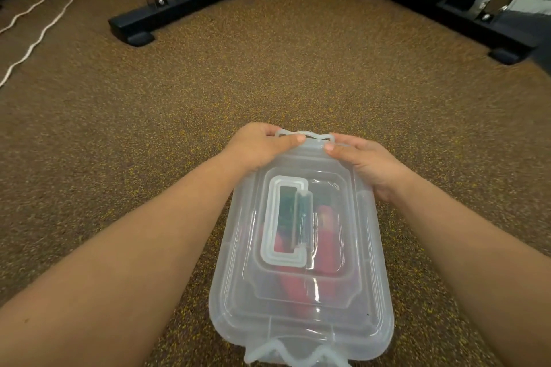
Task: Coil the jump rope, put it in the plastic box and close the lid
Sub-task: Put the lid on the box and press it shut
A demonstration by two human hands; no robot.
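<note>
- one red jump rope [326, 235], dimly visible inside one translucent plastic box [372, 247] on brown speckled floor [268, 74]
- one clear lid [301, 301] sits on top
- left hand [256, 147], right hand [366, 164]: both pinching far latch [304, 135]
- no readable writing
- two black machine bases [155, 18], two white cords [44, 15] behind

Brown yellow-flecked rubber floor [268, 74]. Bearing: translucent lidded plastic box [301, 316], lower centre; black metal machine bases [155, 16], upper left and upper right; white cords [44, 27], upper left.
</note>
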